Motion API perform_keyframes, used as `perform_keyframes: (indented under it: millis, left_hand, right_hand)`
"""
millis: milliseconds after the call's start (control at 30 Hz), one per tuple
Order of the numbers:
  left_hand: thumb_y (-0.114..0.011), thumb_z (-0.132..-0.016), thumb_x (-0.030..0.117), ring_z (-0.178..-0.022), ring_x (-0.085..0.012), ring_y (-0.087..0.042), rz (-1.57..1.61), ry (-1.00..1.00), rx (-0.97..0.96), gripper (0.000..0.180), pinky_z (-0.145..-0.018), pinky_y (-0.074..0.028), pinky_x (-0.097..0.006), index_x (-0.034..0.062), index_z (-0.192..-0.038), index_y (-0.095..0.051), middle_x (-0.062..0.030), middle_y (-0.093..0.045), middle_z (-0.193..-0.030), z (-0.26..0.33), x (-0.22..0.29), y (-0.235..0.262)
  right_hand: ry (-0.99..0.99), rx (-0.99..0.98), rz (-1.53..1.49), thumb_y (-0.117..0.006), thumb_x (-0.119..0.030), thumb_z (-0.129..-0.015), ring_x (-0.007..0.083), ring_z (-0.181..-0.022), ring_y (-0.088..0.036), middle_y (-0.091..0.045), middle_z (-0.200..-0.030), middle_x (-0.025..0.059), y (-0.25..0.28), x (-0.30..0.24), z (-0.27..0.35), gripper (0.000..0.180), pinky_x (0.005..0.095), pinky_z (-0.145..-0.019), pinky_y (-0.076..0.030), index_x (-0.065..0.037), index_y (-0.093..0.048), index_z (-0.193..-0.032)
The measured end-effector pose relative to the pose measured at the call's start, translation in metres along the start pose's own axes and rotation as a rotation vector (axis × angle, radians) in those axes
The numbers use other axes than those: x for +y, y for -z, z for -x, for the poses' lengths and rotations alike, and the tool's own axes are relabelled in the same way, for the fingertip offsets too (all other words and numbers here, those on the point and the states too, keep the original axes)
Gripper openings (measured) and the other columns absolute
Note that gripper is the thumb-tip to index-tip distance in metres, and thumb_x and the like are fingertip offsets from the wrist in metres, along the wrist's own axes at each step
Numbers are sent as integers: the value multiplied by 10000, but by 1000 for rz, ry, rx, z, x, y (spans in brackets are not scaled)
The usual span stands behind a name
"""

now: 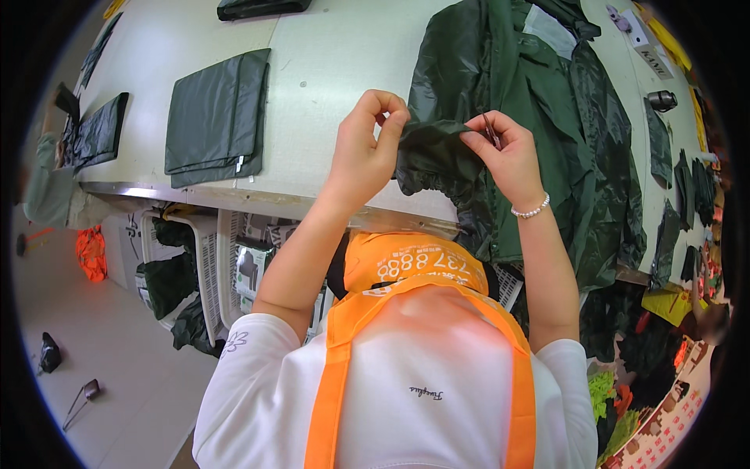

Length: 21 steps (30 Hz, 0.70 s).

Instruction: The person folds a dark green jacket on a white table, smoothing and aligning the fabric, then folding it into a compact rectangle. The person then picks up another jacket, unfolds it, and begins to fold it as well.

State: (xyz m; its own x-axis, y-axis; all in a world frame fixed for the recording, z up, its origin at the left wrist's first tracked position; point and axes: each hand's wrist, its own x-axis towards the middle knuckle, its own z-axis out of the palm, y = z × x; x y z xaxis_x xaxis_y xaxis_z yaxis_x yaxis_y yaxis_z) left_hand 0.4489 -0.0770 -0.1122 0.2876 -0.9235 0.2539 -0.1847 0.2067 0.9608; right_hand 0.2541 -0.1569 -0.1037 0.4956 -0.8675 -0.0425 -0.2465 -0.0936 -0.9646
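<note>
A dark green, shiny jacket (535, 117) lies spread over the table, its lower part hanging past the front edge. Its gathered, elastic-looking cuff (437, 168) is raised between my hands. My left hand (367, 144) is closed in a pinch, thumb and forefinger at the left edge of the sleeve fabric. With my right hand (508, 156) I pinch the same sleeve farther right. A slim dark tool (491, 131), which looks like small thread snips, is tucked in the right fingers; its blades are partly hidden.
A folded dark green garment (217, 117) lies on the pale table (312, 47) to the left. White plastic baskets (226, 266) stand below the table's edge. At far left, another person's sleeve (47, 184) is beside more folded garments. A black cylindrical object (662, 100) sits at right.
</note>
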Motion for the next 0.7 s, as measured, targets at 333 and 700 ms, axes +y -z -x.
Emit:
perform_keyframes:
  millis: [333, 700]
  left_hand:
    - [-538, -874, -7, -847, -170, -575, -240, -159, -66, 62, -756, -463, -277, 17, -930, -525, -67, -610, -909, -16, 0, -10]
    - [-563, -855, 2, -811, -205, -568, -302, -192, -62, 71, -737, -460, -299, 13, -920, -534, -74, -609, -894, -20, -1, -9]
  right_hand:
    - [255, -22, 604, -635, -215, -839, 267, -732, -615, -572, -903, 78, -8, -42, 11, 200, 329, -628, -492, -61, -563, -944]
    - [329, -112, 764, -640, -227, -832, 292, -703, -593, -572, -846, 71, -18, -36, 0, 191, 363, -593, -479, -58, -573, -889]
